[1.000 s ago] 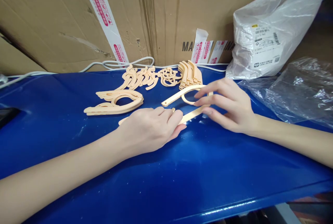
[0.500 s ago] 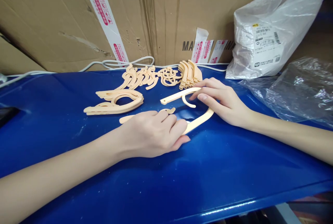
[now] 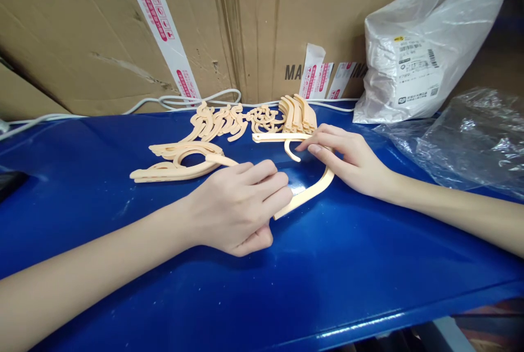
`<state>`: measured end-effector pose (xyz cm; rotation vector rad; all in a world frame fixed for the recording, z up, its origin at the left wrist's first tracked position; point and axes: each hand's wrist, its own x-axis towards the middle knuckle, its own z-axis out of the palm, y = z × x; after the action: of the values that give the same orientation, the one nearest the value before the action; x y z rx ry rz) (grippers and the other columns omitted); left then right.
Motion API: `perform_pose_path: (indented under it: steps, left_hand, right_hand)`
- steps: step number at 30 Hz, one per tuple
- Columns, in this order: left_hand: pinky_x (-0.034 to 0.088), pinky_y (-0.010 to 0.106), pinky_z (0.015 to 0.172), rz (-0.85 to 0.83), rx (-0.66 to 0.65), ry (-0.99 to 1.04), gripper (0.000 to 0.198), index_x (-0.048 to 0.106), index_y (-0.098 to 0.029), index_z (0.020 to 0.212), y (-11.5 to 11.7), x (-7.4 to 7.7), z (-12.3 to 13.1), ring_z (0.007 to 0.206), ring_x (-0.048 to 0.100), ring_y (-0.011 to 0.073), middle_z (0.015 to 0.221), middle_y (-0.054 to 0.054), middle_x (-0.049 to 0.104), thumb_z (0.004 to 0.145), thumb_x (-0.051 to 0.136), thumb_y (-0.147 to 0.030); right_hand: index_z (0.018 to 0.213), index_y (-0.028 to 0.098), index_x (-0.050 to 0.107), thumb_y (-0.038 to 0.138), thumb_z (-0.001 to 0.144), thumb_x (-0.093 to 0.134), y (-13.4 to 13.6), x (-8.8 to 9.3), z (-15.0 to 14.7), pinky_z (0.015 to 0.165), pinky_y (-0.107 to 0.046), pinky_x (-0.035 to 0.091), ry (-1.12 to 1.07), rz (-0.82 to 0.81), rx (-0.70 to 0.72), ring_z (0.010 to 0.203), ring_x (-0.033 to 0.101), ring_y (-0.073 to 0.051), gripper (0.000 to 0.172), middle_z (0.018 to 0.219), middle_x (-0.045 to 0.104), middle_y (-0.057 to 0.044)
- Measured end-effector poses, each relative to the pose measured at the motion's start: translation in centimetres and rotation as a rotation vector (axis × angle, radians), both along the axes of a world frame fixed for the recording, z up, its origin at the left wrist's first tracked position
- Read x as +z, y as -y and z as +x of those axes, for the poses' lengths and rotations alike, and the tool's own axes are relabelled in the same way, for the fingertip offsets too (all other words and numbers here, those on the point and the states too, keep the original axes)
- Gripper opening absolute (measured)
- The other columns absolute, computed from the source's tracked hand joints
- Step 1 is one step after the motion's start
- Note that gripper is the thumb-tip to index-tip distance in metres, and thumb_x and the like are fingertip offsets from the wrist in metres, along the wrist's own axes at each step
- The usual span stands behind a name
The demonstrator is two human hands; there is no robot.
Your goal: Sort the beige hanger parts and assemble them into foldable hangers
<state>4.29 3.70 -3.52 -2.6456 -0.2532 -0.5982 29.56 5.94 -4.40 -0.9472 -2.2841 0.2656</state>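
Observation:
My right hand (image 3: 347, 161) is closed round the bend of a cream plastic hanger frame (image 3: 307, 194), whose small hook (image 3: 291, 151) curves down between its two arms. My left hand (image 3: 241, 204) is closed on a flat cream piece (image 3: 221, 160) that sticks out to the left past the knuckles; its other end is hidden under the fingers. The left fingers are beside the lower arm of the frame; whether they touch it I cannot tell. Left of them lies a stack of folded cream hangers (image 3: 176, 172).
Loose curved pieces (image 3: 213, 121), small hooks (image 3: 264, 118) and stacked arms (image 3: 297, 114) lie at the back of the blue table (image 3: 245, 297). Behind are cardboard boxes (image 3: 254, 30), a white cable (image 3: 164, 101), a labelled bag (image 3: 417, 63) and clear plastic (image 3: 470, 144).
My left hand has turned and shifted slightly left, with its piece's left end now higher. The frame's upper arm has swung up and more of the lower arm's end shows.

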Motion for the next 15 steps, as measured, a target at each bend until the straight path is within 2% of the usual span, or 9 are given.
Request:
perform_pose_path:
  steps: [2, 4, 6, 9, 15]
  left_hand:
    - [0.049, 0.038, 0.074, 0.046, 0.051, -0.013, 0.019, 0.061, -0.015, 0.082, 0.03, 0.12, 0.11, 0.088, 0.060, 0.0249, 0.092, 0.008, 0.070, 0.080, 0.042, -0.016]
    - [0.047, 0.041, 0.091, 0.071, 0.103, -0.010, 0.020, 0.063, -0.013, 0.088, 0.01, 0.13, 0.19, 0.099, 0.060, 0.0266, 0.102, 0.009, 0.070, 0.084, 0.044, -0.012]
    - [0.045, 0.041, 0.096, 0.074, 0.146, 0.011, 0.021, 0.064, -0.012, 0.090, -0.06, 0.01, 0.19, 0.106, 0.059, 0.0274, 0.107, 0.010, 0.070, 0.086, 0.044, -0.007]
    - [0.048, 0.039, 0.089, 0.042, 0.193, 0.029, 0.027, 0.063, -0.014, 0.085, -0.23, -0.23, 0.06, 0.109, 0.059, 0.0278, 0.110, 0.010, 0.069, 0.085, 0.041, 0.001]
    - [0.050, 0.038, 0.070, 0.000, 0.254, 0.028, 0.030, 0.063, -0.015, 0.088, -0.27, -0.40, -0.16, 0.094, 0.061, 0.0265, 0.114, 0.012, 0.067, 0.083, 0.040, 0.004]
  right_hand:
    - [0.100, 0.019, 0.069, 0.029, 0.100, 0.044, -0.04, 0.00, 0.02, 0.084, -0.038, 0.044, 0.002, -0.004, -0.018, 0.092, 0.059, -0.021, 0.027, 0.091, 0.064, -0.005]
    - [0.099, 0.018, 0.069, 0.028, 0.100, 0.045, -0.10, -0.03, 0.03, 0.082, -0.037, 0.044, -0.001, -0.020, -0.039, 0.091, 0.060, -0.020, 0.026, 0.092, 0.065, -0.005]
    - [0.098, 0.018, 0.069, 0.027, 0.099, 0.046, -0.17, -0.07, 0.00, 0.081, -0.036, 0.045, -0.003, -0.041, -0.058, 0.090, 0.060, -0.020, 0.025, 0.095, 0.066, -0.006]
    - [0.099, 0.018, 0.069, 0.023, 0.097, 0.047, -0.23, -0.10, -0.06, 0.082, -0.034, 0.044, 0.011, -0.052, -0.074, 0.092, 0.061, -0.020, 0.022, 0.097, 0.067, -0.006]
    - [0.101, 0.019, 0.069, 0.022, 0.096, 0.048, -0.19, -0.05, 0.01, 0.083, -0.035, 0.044, 0.017, -0.040, -0.084, 0.091, 0.062, -0.021, 0.022, 0.096, 0.068, -0.005]
